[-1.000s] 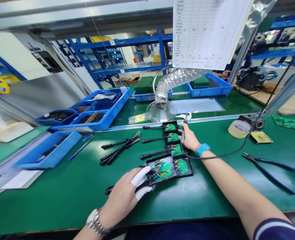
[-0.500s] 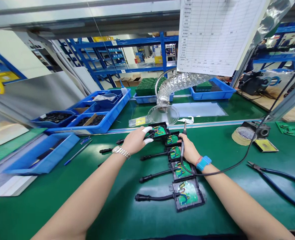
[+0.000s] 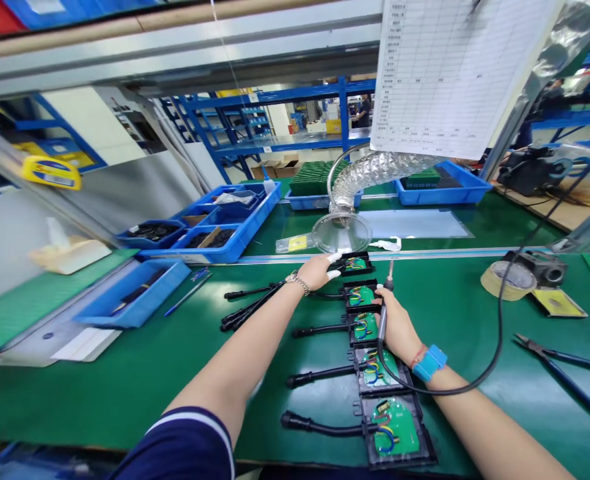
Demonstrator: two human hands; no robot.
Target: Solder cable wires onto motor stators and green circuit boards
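My left hand (image 3: 319, 272), with white covers on thumb and forefinger, pinches the left edge of the farthest black case (image 3: 367, 268). A green circuit board (image 3: 355, 264) with coloured wires lies inside that case. My right hand (image 3: 397, 321) is wrapped round a soldering iron (image 3: 382, 321), its tip pointing up and away, apart from the boards. Several similar open cases run toward me in a column, the nearest case (image 3: 396, 433) showing its board, wires and a black cable (image 3: 325, 427) reaching left. The right hand partly hides the middle cases.
A clear round fume hood (image 3: 342, 233) on a foil duct (image 3: 375, 175) stands just beyond the farthest case. Pliers (image 3: 549, 353), a tape roll (image 3: 505, 280) and the iron's cord lie to the right. Blue bins (image 3: 135, 293), a pen (image 3: 187, 297) and loose black cables (image 3: 247, 310) are left.
My left hand has moved right and away with the case, which now sits at the column's far end, apart from its neighbour. The right hand still grips the iron. The view has shifted.
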